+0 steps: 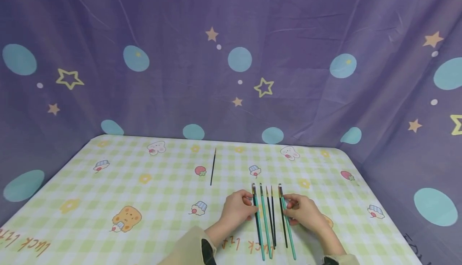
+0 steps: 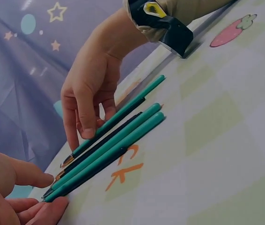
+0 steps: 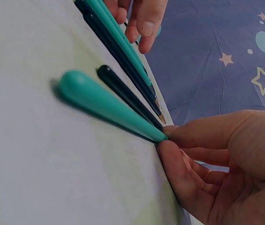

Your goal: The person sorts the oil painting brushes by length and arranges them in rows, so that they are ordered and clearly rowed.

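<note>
Starry purple cloth (image 1: 173, 96) backs the checked tabletop (image 1: 83, 233), where the head view, unlike the left wrist view, shows a lone dark brush (image 1: 213, 168) beyond the row of paintbrushes (image 1: 266, 225). Up close, the right wrist view shows my right fingers (image 3: 177, 171) pinching the rightmost teal brush (image 3: 95, 101); my left fingers (image 2: 50, 213) meet the leftmost pair (image 1: 260, 235), whether pinching I cannot tell.

A starry purple curtain (image 1: 296, 28) hangs behind a checked tablecloth (image 1: 167, 201) — green and white.
</note>
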The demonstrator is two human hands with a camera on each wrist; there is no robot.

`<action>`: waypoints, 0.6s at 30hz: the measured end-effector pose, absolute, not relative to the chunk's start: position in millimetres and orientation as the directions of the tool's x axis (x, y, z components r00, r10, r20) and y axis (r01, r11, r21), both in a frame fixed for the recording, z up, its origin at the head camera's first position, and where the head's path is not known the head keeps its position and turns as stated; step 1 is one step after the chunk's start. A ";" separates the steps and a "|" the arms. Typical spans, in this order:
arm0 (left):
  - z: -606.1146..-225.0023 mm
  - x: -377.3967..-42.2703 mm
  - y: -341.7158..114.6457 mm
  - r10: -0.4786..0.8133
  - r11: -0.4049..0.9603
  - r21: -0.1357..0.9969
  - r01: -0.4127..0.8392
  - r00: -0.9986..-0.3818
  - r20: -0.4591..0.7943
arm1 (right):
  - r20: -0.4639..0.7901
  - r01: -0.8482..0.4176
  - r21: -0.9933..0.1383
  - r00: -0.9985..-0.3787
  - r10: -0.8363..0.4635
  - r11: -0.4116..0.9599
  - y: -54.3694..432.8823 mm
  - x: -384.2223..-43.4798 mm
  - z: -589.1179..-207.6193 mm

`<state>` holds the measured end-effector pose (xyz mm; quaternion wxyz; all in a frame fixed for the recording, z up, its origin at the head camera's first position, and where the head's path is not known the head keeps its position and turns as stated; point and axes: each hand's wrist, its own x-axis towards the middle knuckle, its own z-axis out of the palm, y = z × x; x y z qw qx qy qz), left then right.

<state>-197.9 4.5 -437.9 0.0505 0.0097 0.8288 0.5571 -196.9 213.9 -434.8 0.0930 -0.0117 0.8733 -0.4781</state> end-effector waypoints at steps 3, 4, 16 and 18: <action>-438.3 -197.4 5.8 0.058 0.403 0.915 -0.034 -0.996 -0.063 | -0.152 0.067 -0.837 -0.982 -0.112 0.543 214.2 -196.7 -434.8; -438.4 -197.2 6.2 0.054 0.410 0.912 -0.033 -0.997 -0.060 | -0.153 0.069 -0.837 -0.982 -0.111 0.543 214.1 -196.7 -434.7; -436.7 -196.7 10.4 0.019 0.524 0.851 -0.010 -1.000 -0.024 | -0.163 0.084 -0.836 -0.982 -0.098 0.542 212.3 -196.3 -432.9; -436.3 -196.8 10.5 0.014 0.529 0.849 -0.014 -1.000 -0.025 | -0.165 0.087 -0.834 -0.981 -0.097 0.544 212.2 -196.5 -432.9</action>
